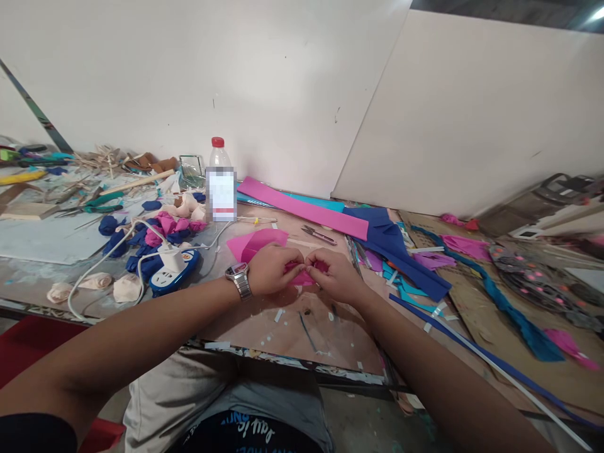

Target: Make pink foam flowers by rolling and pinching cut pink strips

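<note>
My left hand (274, 269), with a metal watch (240, 278) on the wrist, and my right hand (333, 272) meet over the table's middle. Both pinch a small pink foam piece (302, 277) between curled fingers. Just behind my hands lies a larger pink foam sheet (257, 242). Small scissors (318, 235) rest a little beyond, to the right.
A plastic bottle with a red cap (220, 182) stands behind. A white charger sits in a blue power strip (172, 269) at left, among blue and pink foam roses (160, 229). Pink strip (302, 207), blue foam (396, 245) and teal offcuts lie right. Pliers (101, 204) at far left.
</note>
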Demonstrator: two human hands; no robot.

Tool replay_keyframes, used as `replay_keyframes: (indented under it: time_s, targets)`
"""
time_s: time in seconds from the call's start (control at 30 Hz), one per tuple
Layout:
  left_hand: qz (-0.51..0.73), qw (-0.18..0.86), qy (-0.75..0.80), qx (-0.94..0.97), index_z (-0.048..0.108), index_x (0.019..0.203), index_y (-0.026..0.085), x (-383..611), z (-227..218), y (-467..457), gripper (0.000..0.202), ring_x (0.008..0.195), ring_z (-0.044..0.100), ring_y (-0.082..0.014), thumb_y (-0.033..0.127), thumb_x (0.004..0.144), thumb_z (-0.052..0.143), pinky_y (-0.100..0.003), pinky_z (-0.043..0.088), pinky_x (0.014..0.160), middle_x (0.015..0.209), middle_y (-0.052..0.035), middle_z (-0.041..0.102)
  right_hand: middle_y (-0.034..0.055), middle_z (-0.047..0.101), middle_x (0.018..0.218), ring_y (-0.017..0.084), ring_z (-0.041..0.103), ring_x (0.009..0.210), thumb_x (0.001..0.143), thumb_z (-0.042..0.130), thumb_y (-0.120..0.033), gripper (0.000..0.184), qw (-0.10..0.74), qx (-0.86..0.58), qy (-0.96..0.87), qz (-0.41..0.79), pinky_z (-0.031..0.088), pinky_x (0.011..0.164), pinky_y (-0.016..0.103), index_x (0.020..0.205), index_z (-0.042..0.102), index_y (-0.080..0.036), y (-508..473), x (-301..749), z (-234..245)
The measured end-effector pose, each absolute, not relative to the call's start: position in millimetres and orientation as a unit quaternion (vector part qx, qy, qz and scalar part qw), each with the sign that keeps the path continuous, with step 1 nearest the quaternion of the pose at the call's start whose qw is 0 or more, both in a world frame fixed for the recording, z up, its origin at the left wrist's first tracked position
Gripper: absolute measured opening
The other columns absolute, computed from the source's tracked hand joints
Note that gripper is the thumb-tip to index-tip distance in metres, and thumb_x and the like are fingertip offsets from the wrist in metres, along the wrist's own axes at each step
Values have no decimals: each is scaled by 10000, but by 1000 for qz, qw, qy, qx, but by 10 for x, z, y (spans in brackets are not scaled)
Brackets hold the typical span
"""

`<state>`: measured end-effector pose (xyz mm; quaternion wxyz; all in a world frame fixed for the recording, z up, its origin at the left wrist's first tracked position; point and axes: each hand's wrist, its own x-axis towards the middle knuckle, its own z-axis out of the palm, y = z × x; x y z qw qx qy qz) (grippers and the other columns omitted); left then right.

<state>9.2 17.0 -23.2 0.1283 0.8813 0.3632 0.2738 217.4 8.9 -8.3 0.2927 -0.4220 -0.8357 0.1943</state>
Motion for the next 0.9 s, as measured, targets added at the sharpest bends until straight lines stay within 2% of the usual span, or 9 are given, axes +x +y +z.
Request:
replay_keyframes:
  time_s: [0.23, 0.33, 0.53, 0.73, 0.9]
  targets:
    - [265, 130, 356, 887, 696, 978, 213, 109, -202, 157, 250, 862, 651, -205, 373, 1016, 508, -345, 405, 846, 922, -29, 762, -7, 622, 697, 157, 555, 679, 839, 524, -177, 141, 289, -425, -821, 248, 432, 654, 275, 729, 610, -198, 96, 2163, -89]
    - [270, 129, 356, 885, 690, 965, 213, 101, -208, 169, 263, 843, 649, -199, 388, 1019, 502, -343, 407, 847, 896, -26, 755, -1, 662, 741, 159, 585, 706, 853, 551, -207, 121, 299, -424, -809, 275, 453, 665, 273, 771, 640, -192, 99, 2170, -91]
    - [276, 134, 372, 876, 689, 953, 209, 82, -234, 195, 297, 798, 637, -194, 423, 1011, 492, -326, 404, 759, 874, -31, 740, 28, 727, 836, 188, 644, 791, 878, 599, -257, 115, 314, -421, -806, 273, 492, 756, 314, 851, 695, -199, 112, 2179, -109]
    - [272, 138, 357, 883, 682, 955, 204, 93, -211, 168, 221, 811, 638, -192, 327, 980, 501, -332, 409, 767, 869, -25, 736, -3, 647, 728, 154, 564, 683, 820, 528, -181, 112, 308, -424, -810, 262, 431, 636, 265, 767, 626, -199, 118, 2178, -97]
    - [265, 131, 370, 881, 685, 943, 202, 98, -199, 151, 219, 782, 623, -193, 327, 960, 507, -332, 399, 737, 866, -31, 737, -11, 617, 692, 148, 534, 657, 804, 507, -169, 127, 308, -428, -813, 247, 393, 603, 259, 722, 601, -198, 123, 2186, -103]
